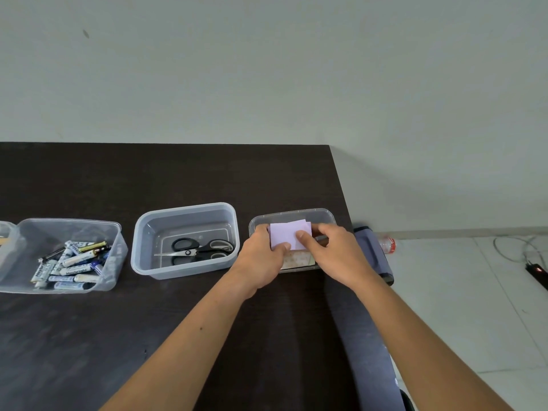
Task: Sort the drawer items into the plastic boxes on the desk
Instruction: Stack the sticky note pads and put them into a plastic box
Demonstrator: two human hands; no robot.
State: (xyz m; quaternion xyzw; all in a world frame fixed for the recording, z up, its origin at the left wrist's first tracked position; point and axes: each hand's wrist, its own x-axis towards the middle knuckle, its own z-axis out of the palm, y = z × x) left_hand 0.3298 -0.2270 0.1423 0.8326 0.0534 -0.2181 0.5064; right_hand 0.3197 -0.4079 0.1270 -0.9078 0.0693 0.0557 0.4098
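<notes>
Currently we hold the lilac paper pad (289, 234) over the right-hand box (326, 215), centre-right of frame, left hand (261, 259) and right hand (332, 253) pinching opposite edges. Light, floppy, loose sheets; we judge edge grips best.

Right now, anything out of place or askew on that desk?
Nothing stands out. Batteries lie loose in the left box, scissors flat in the middle box. Both hands hold purple paper over the right box.
</notes>
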